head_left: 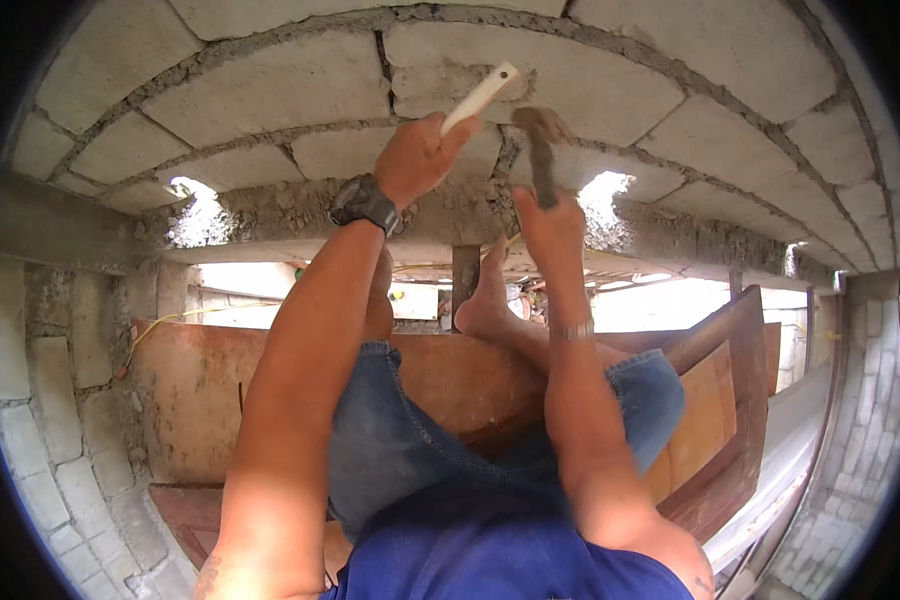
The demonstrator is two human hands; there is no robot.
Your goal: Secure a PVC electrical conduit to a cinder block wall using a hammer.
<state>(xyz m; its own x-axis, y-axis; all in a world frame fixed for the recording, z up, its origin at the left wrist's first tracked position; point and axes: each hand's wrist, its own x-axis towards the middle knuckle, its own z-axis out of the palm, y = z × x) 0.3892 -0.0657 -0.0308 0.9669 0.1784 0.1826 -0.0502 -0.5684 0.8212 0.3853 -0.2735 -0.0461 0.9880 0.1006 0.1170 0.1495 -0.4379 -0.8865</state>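
My left hand (410, 165), with a dark watch (366, 204) on its wrist, is closed round a flat cream-white handle (482, 96). The handle slants up to the right and has a round hole near its tip; its other end is hidden in my fist. To the right, my right hand (552, 235) grips a hammer-shaped tool (542, 150) by its dark grey shaft. Motion smears the tool's brownish head, which lies in front of the block wall (580, 70). Whether it touches the wall I cannot tell.
Rough mortar joints run between the grey blocks. Bright gaps (198, 212) break the wall's lower edge above a concrete beam (280, 225). Wooden panels (210, 390) lie under my bent legs, with a framed brown panel (715, 410) at right. Block walls (45, 390) flank both sides.
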